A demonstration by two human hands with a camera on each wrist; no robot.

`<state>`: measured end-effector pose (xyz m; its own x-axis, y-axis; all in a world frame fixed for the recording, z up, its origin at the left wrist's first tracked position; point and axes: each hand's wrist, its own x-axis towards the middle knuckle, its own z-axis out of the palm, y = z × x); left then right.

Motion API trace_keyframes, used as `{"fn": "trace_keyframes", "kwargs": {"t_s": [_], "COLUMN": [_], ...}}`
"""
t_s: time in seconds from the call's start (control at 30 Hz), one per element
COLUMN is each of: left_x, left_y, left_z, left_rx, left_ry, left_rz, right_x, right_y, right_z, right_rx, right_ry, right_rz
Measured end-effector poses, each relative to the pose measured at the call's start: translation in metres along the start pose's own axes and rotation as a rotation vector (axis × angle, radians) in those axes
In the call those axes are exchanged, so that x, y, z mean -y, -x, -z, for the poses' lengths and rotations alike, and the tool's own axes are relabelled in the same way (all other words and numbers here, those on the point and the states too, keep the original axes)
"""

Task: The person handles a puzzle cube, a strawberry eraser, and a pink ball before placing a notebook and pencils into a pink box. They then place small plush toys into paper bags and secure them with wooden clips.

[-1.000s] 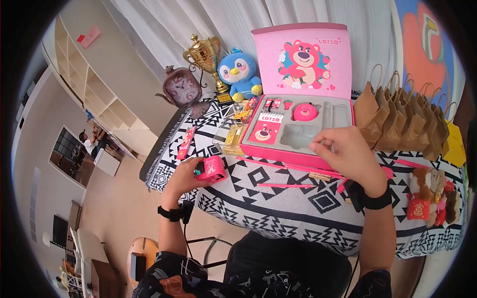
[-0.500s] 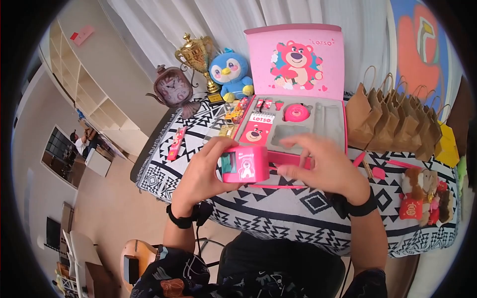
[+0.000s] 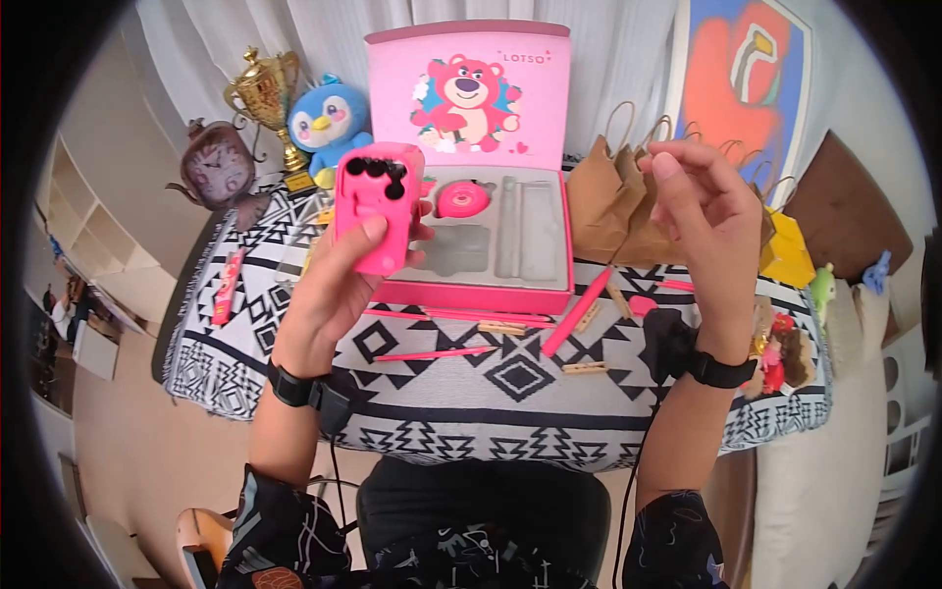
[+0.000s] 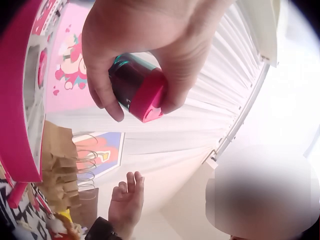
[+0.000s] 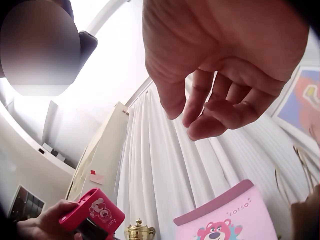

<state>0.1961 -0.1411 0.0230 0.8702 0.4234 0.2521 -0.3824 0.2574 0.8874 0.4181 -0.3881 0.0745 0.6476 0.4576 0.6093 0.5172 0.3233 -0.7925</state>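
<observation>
In the head view my left hand (image 3: 329, 299) grips a pink pencil sharpener (image 3: 369, 201), raised in front of the gift box, thumb across its face. Several dark round holes show near its top. The left wrist view has the sharpener's dark see-through side (image 4: 126, 82) between thumb and fingers. A bear print marks its pink shell (image 5: 104, 209) in the right wrist view. My right hand (image 3: 711, 221) is raised at the right, fingers loosely bent, with nothing in it. Behind the sharpener stands the pink box (image 3: 476, 297), lid up, with a round pink item (image 3: 463, 199) in its tray.
Pink pencils (image 3: 437, 353), a longer pink stick (image 3: 577, 312) and wooden clothespins (image 3: 586, 368) lie on the patterned cloth (image 3: 442, 393). Paper bags (image 3: 601, 201) stand at the right. A clock (image 3: 216, 167), trophy (image 3: 265, 98) and blue plush (image 3: 329, 123) line the back left.
My left hand has lifted the sharpener from low over the cloth and turned its holed face toward the head camera. My right hand has come near it, then moved up and away rightward.
</observation>
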Motion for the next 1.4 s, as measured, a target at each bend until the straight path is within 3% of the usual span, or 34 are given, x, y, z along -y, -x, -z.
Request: {"fn": "trace_keyframes", "kwargs": {"t_s": [0.03, 0.13, 0.2, 0.27, 0.3, 0.37, 0.43, 0.47, 0.5, 0.6, 0.67, 0.77, 0.83, 0.9, 0.97, 1.03, 1.13, 1.23, 1.4], "left_x": [0.001, 0.012, 0.023, 0.024, 0.025, 0.033, 0.036, 0.038, 0.040, 0.042, 0.044, 0.043, 0.042, 0.040, 0.045, 0.048, 0.051, 0.051, 0.059], "left_y": [-0.006, -0.017, -0.024, -0.025, -0.024, -0.023, -0.020, -0.019, -0.019, -0.020, -0.019, -0.018, -0.018, -0.016, -0.016, -0.016, -0.015, -0.016, -0.018], "left_z": [0.001, 0.009, 0.021, 0.021, 0.022, 0.029, 0.036, 0.034, 0.035, 0.039, 0.049, 0.047, 0.048, 0.045, 0.044, 0.043, 0.040, 0.038, 0.041], "left_rx": [0.013, 0.044, 0.062, 0.135, 0.168, 0.169, 0.155, 0.088, 0.019, 0.080, 0.173, 0.090, 0.083, 0.159, 0.094, 0.121, 0.116, 0.127, 0.180], "left_ry": [0.111, 0.262, 0.412, 0.592, 0.658, 0.698, 0.720, 0.705, 0.688, 0.664, 0.616, 0.648, 0.664, 0.640, 0.621, 0.570, 0.524, 0.507, 0.497], "left_rz": [0.054, 0.067, 0.091, 0.120, 0.139, 0.150, 0.140, 0.124, 0.108, 0.044, 0.028, 0.020, 0.012, 0.040, 0.062, 0.098, 0.129, 0.129, 0.064], "right_x": [0.003, 0.021, 0.024, 0.020, 0.011, -0.008, -0.053, -0.061, -0.076, -0.088, -0.092, -0.095, -0.093, -0.061, -0.039, -0.013, 0.011, 0.015, 0.021], "right_y": [0.001, 0.008, 0.017, 0.025, 0.030, 0.045, 0.060, 0.064, 0.069, 0.070, 0.068, 0.062, 0.052, 0.043, 0.034, 0.022, 0.005, -0.008, -0.018], "right_z": [0.009, 0.037, 0.052, 0.065, 0.071, 0.072, 0.083, 0.076, 0.077, 0.069, 0.069, 0.079, 0.087, 0.066, 0.044, 0.022, -0.003, -0.034, -0.091], "right_rx": [0.002, 0.219, 0.299, 0.446, 0.495, 0.587, 0.683, 0.715, 0.712, 0.742, 0.685, 0.673, 0.758, 0.703, 0.377, 0.359, 0.369, 0.399, 0.427], "right_ry": [0.026, 0.509, 0.635, 0.836, 0.899, 1.125, 1.213, 1.235, 1.207, 1.252, 1.202, 1.189, 1.150, 1.165, 0.839, 0.808, 0.470, 0.287, 0.006], "right_rz": [-0.001, -0.037, -0.033, -0.035, -0.127, -0.075, -0.026, -0.121, -0.063, -0.143, -0.129, -0.110, -0.203, -0.186, -0.312, -0.249, -0.240, -0.108, -0.119]}}
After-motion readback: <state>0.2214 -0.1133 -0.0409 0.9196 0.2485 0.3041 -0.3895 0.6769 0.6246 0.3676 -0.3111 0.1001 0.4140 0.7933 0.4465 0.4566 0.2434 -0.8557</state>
